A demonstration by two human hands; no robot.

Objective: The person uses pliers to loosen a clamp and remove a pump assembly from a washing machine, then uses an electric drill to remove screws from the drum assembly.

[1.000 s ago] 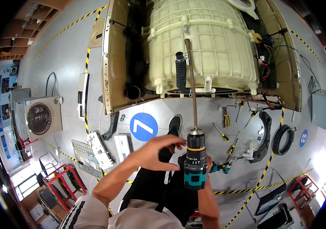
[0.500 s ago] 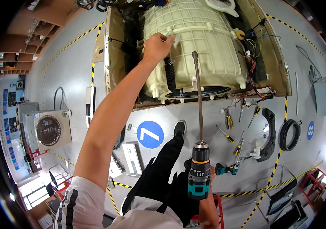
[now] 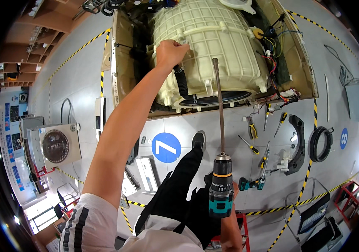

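My left hand [image 3: 170,54] is closed in a pinch against the upper left of a cream plastic washing machine tub [image 3: 213,50]. What the fingertips hold is too small to make out. Just below that hand a black corrugated hose [image 3: 181,84] runs down to the tub's dark round opening. My right hand [image 3: 235,192] grips a teal and black cordless drill [image 3: 220,189], mostly hidden behind the tool's body. From its chuck a long metal socket bar [image 3: 219,109] points up and away, its tip appearing in front of the tub's ribbed wall.
The tub lies inside a beige cabinet [image 3: 309,71] with loose coloured wires [image 3: 274,63] at its right. Screwdrivers [image 3: 281,124], pliers [image 3: 251,128], another cordless drill [image 3: 251,184], a dark curved weight [image 3: 298,145] and a black rubber ring [image 3: 320,145] lie on the floor.
The tub and cabinet have shifted slightly up and left in the picture. My left hand stays at the tub with its fingers slightly more curled. The drill remains in nearly the same place.
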